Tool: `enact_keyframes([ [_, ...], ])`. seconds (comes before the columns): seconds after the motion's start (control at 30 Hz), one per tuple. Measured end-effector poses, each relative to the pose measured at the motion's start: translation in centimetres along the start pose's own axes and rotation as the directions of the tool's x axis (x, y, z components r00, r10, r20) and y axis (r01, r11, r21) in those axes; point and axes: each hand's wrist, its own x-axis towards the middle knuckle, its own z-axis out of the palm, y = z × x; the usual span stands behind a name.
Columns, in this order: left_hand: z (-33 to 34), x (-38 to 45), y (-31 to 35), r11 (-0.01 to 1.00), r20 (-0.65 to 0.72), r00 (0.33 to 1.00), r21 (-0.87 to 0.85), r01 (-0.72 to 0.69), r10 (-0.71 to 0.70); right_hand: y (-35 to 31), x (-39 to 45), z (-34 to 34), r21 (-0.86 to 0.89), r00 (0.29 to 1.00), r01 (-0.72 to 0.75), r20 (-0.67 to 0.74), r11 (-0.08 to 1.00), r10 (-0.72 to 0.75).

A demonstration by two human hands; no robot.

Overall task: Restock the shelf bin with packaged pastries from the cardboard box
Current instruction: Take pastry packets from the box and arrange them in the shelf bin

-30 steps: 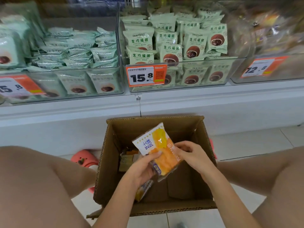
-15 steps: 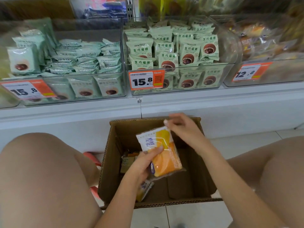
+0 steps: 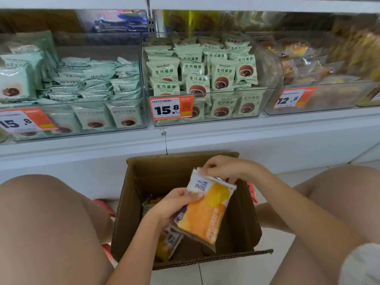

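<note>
Cardboard box [image 3: 242, 221] sits open on the floor between the knees, just below the shelf edge. Both hands hold a pastry pack [image 3: 205, 210] above its mouth: the left hand [image 3: 174, 204] grips the pack's left side, thumb on top, while the right hand [image 3: 224, 167] pinches its top corner. More packs [image 3: 168, 243] lie inside, perhaps two. On the shelf, the right bin [image 3: 320, 99] looks blurred behind its 12.8 tag [image 3: 294, 98].
</note>
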Motion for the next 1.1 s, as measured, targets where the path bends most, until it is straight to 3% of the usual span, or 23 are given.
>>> enact_keyframes([
  [0.07,0.1,0.0,0.3,0.998,0.016,1.000,0.055,0.008,-0.008,0.0,0.3,0.6,-0.080,0.998,0.049,0.053,0.996,-0.045],
  [0.1,0.0,-0.1,0.3,1.000,0.008,1.000,-0.017,0.012,-0.012,0.1,0.5,0.9,-0.077,0.996,0.084,0.006,0.993,-0.084],
  [0.2,-0.5,-0.2,0.0,0.875,0.005,0.998,-0.481,-0.057,0.068,0.7,1.0,1.1,0.063,0.942,0.146,-0.315,0.987,-0.119],
  [0.27,-0.6,-0.4,0.2,0.774,-0.017,0.989,-0.621,-0.125,0.146,1.0,1.2,1.0,0.156,0.854,0.186,-0.513,0.970,-0.081],
  [0.3,-0.4,-0.2,0.4,0.772,-0.062,0.985,-0.614,-0.165,0.161,1.3,1.3,1.2,0.190,0.811,0.205,-0.582,0.960,-0.058],
  [0.37,0.7,0.1,1.1,0.827,-0.202,0.962,-0.497,-0.264,0.186,1.7,1.3,1.8,0.254,0.731,0.244,-0.682,0.936,-0.005],
  [0.43,1.8,0.4,1.5,0.890,-0.396,0.888,-0.279,-0.360,0.235,1.8,1.1,2.8,0.322,0.669,0.287,-0.741,0.902,0.052],
  [0.47,2.1,0.4,1.6,0.909,-0.496,0.817,-0.118,-0.401,0.295,1.8,1.0,3.3,0.354,0.651,0.308,-0.755,0.883,0.075],
  [0.53,2.3,0.1,2.5,0.875,-0.648,0.605,0.226,-0.428,0.463,1.1,0.3,3.9,0.446,0.661,0.368,-0.742,0.816,0.107],
  [0.6,2.3,-0.7,4.2,0.815,-0.682,0.461,0.387,-0.431,0.568,-0.2,-0.8,3.4,0.602,0.734,0.445,-0.670,0.663,0.116],
  [0.67,2.5,-1.5,6.4,0.784,-0.664,0.441,0.393,-0.480,0.603,-1.1,-2.1,1.9,0.692,0.807,0.431,-0.582,0.579,0.095],
  [0.73,2.7,-2.3,8.9,0.748,-0.601,0.469,0.381,-0.544,0.647,-1.6,-3.6,0.0,0.689,0.830,0.425,-0.556,0.587,0.053],
  [0.87,3.7,-4.0,14.3,0.727,-0.412,0.608,0.256,-0.638,0.679,-3.0,-7.3,-4.7,0.661,0.797,0.521,-0.603,0.540,-0.031],
  [0.93,4.8,-4.7,17.1,0.712,-0.341,0.629,0.245,-0.658,0.699,-3.9,-9.1,-7.5,0.629,0.772,0.554,-0.633,0.546,-0.054],
  [1.03,6.8,-6.1,22.5,0.600,-0.236,0.552,0.336,-0.726,0.800,-5.4,-11.8,-12.4,0.535,0.693,0.623,-0.716,0.571,-0.086],
  [1.1,7.9,-7.4,26.6,0.430,-0.175,0.398,0.496,-0.754,0.901,-6.6,-14.0,-16.2,0.435,0.577,0.703,-0.812,0.563,-0.093],
])
